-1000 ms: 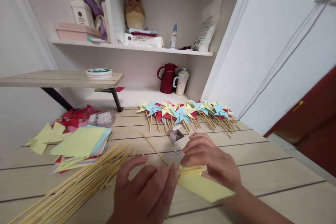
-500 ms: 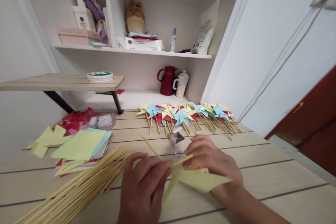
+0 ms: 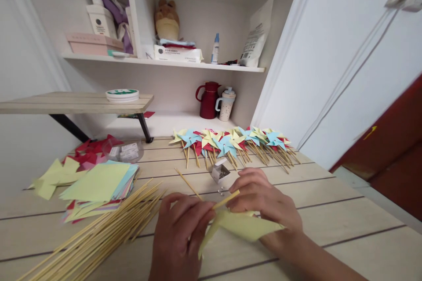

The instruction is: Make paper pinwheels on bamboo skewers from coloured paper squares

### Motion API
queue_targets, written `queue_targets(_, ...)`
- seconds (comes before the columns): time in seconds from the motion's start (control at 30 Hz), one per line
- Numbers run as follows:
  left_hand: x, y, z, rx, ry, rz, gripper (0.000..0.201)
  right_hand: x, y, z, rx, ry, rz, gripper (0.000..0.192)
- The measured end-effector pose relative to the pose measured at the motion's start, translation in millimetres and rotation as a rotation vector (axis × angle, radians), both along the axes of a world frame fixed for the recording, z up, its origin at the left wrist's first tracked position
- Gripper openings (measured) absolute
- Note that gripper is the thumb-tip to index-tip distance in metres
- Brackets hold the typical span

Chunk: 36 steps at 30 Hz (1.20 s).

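Between the thumb and fingers of my left hand point(image 3: 181, 230) is a thin wooden stick point(image 3: 227, 199), its end pointing up and right toward the other hand. My right hand point(image 3: 268, 204) is closed on a pale yellow paper pinwheel point(image 3: 247, 225), which hangs under the stick's end; whether the two are joined is hidden by fingers. Just beyond my hands stands a small open box point(image 3: 220, 172) of metal pins, with a few loose pins point(image 3: 221, 191) in front of it. Another thin stick point(image 3: 187, 181) slants behind my left hand.
A bundle of wooden sticks point(image 3: 108, 232) lies at left, beside stacked coloured paper squares point(image 3: 99, 180) and folded yellow paper point(image 3: 56, 175). Pinwheels on sticks point(image 3: 227, 144) line the table's back. A raised wooden shelf point(image 3: 75, 102) stands at back left; a red jug point(image 3: 209, 101) and cup point(image 3: 226, 104) stand behind.
The view has shifted slightly. Both hands keep their hold on the stick and the pinwheel, and the pinwheel's paper has tilted a little.
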State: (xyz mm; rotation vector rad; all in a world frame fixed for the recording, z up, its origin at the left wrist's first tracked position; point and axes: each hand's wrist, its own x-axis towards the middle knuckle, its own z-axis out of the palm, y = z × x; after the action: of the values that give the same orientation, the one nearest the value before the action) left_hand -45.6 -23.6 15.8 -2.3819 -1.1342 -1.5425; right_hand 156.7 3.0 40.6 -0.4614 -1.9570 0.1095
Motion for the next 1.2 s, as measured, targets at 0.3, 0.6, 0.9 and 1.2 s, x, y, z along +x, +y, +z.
queue_targets(0.3, 0, -2, 2.8, -0.001, 0.019, -0.03, 0.018, 1, -1, -1.0, -0.017, -0.013, -0.005, 0.026)
queue_targets(0.6, -1, -3, 4.0, 0.056, 0.043, -0.036, 0.019, 3, -1, -0.9, -0.029, -0.001, 0.005, 0.016)
queue_targets(0.9, 2, -4, 13.1, 0.118, 0.036, -0.004, 0.015, 2, 0, -2.3, -0.04, 0.015, 0.03, 0.016)
queue_targets(1.2, 1, -3, 9.3, 0.095, 0.051, -0.002, 0.015, 2, -1, -2.1, -0.072, 0.022, 0.025, 0.009)
